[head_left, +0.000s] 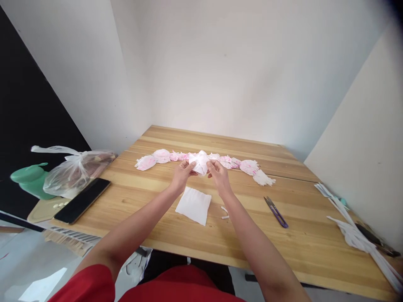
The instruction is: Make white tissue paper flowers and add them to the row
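Observation:
Both my hands are raised over the middle of the wooden table (308, 247), pinching one white tissue flower (200, 162) between them. My left hand (183, 173) grips its left side with closed fingers. My right hand (218, 173) grips its right side the same way. Behind the flower a row of pink-and-white tissue flowers (160, 155) lies in a curved line across the table. A folded white tissue (193, 205) lies flat just below my hands, and two small white scraps (224, 212) lie beside it.
Small purple snips (276, 212) lie to the right. White strips and a dark tool (359, 235) sit at the right edge. A black phone (82, 200), a plastic bag (75, 171) and a green object (31, 179) are at the left. White walls enclose the table.

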Tool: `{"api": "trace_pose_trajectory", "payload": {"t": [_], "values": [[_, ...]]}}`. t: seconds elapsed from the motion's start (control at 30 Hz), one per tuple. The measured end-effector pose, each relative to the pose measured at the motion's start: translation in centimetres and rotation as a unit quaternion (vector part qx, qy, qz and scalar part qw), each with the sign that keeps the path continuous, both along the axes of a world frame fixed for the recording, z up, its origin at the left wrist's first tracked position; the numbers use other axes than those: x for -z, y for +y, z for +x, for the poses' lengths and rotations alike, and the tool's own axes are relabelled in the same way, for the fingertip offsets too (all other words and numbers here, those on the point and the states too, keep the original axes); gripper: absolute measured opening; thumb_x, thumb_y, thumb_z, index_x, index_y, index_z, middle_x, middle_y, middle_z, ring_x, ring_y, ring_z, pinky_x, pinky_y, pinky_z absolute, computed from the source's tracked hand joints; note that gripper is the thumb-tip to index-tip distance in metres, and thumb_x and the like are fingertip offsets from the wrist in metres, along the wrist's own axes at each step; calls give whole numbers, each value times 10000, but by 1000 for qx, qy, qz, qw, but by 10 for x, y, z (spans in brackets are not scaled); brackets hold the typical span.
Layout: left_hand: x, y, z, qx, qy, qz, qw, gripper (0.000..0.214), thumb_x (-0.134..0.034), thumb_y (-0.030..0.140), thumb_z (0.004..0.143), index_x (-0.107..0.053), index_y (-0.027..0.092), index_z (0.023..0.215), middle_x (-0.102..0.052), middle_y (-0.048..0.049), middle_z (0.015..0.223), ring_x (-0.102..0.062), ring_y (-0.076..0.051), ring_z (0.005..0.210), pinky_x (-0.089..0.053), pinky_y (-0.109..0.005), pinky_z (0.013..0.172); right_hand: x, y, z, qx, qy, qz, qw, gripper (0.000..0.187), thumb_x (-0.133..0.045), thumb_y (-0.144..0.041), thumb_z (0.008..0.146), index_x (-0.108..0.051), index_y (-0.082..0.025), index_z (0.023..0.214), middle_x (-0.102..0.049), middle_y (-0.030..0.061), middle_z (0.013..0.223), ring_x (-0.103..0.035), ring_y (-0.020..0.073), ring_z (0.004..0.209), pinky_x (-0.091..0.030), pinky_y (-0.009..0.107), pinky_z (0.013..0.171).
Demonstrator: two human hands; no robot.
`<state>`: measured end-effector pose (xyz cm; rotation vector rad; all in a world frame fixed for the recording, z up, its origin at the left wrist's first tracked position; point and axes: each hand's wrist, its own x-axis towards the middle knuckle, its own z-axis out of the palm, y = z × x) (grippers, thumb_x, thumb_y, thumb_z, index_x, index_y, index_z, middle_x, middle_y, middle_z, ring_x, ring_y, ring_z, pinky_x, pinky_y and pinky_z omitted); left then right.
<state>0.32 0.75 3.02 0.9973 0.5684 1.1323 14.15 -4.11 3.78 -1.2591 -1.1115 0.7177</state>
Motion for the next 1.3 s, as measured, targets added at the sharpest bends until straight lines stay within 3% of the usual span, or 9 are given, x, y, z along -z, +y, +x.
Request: {"api": "trace_pose_trajectory", "payload": {"t": [0.07, 0.17, 0.27, 0.4, 0.67, 0.83, 1.0, 1.13, 1.3], "values": [[0, 5, 3, 4, -4, -7, 1000, 425, -785, 442, 632, -586, 134, 846, -625, -15, 763, -581, -97, 628, -499, -234, 598, 5, 3, 1, 5, -50, 7, 999, 341, -655, -517, 737, -640, -205, 872, -635, 8, 772, -545, 145, 677, -414, 249, 569], [3, 10, 11, 2, 29, -5, 1000, 444, -746, 490, 671, -565, 147, 888, -610, -9, 763, -579, -99, 607, -507, -242, 568, 13, 12, -1, 13, -77, 11, 997, 261, -649, -448, 742, -580, -203, 684, -570, -22, 652, -495, 128, 610, -392, 255, 579], [8, 16, 20, -13, 75, 25, 997, 454, -762, 472, 659, -543, 161, 907, -602, 1, 764, -576, -103, 596, -491, -232, 525, 19, 21, -1, 4, -56, 3, 998, 319, -624, -446, 761, -491, -209, 594, -483, -43, 568, -445, 116, 567, -366, 252, 557], [14, 27, 27, 0, 67, 31, 997, 427, -773, 430, 644, -544, 160, 883, -579, 21, 697, -530, -84, 530, -442, -215, 484, 26, 27, 8, -31, 21, -24, 999, 301, -649, -471, 741, -544, -204, 650, -527, -36, 612, -464, 111, 582, -384, 244, 562], [19, 38, 23, 66, -65, -116, 989, 244, -755, 256, 698, -557, 166, 809, -584, 29, 669, -500, -71, 526, -374, -204, 472, 44, 27, 26, -28, 182, -49, 982, 322, -741, -484, 662, -650, -187, 747, -564, -36, 639, -468, 80, 561, -380, 212, 537], [16, 37, 16, 90, -98, -214, 968, 124, -682, 184, 785, -560, 163, 776, -588, 22, 634, -500, -63, 512, -362, -188, 446, 56, 22, 36, 22, 230, -52, 972, 404, -691, -536, 700, -691, -209, 937, -696, 38, 894, -599, 124, 711, -463, 229, 609], [20, 28, 10, 124, -98, -246, 956, 122, -612, 191, 855, -575, 153, 746, -609, -2, 659, -474, -53, 467, -407, -178, 447, 59, 12, 34, -64, 240, -71, 966, 494, -543, -646, 785, -668, -246, 1046, -677, 68, 1160, -648, 203, 961, -532, 292, 701], [32, 24, 8, 139, -124, -291, 938, 120, -529, 137, 884, -613, 151, 800, -614, -8, 654, -476, -54, 459, -385, -156, 414, 49, 3, 22, -169, 260, -64, 949, 585, -422, -712, 824, -645, -254, 1111, -658, 82, 1207, -632, 232, 1035, -551, 350, 765], [44, 25, 8, 139, -95, -233, 958, 98, -553, 142, 862, -645, 156, 892, -675, -32, 782, -556, -82, 561, -462, -190, 522, 42, -3, 15, -185, 270, -41, 944, 500, -579, -638, 776, -653, -232, 1057, -674, 81, 1139, -635, 228, 970, -550, 350, 759]]}}
